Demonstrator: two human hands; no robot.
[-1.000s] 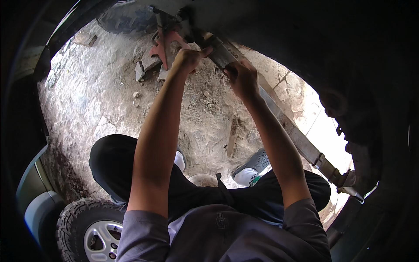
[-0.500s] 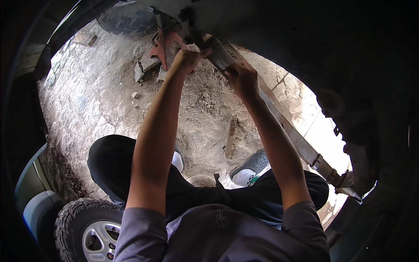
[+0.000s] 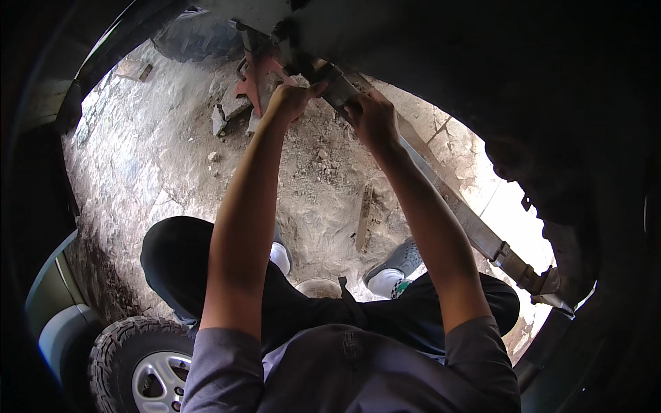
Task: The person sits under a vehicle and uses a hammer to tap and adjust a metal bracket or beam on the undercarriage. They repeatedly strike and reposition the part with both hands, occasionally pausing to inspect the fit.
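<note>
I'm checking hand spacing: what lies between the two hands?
Part of the metal bar lies between the left hand and right hand, in the head view.

the left hand [image 3: 288,104] hides most of its own fingers and whatever lies under them. the right hand [image 3: 374,118] covers part of the metal bar [image 3: 475,224], its fingertips lost in shadow. the near left wheel [image 3: 142,365] is cut off below and partly hidden by a sleeve [image 3: 224,368].
</note>
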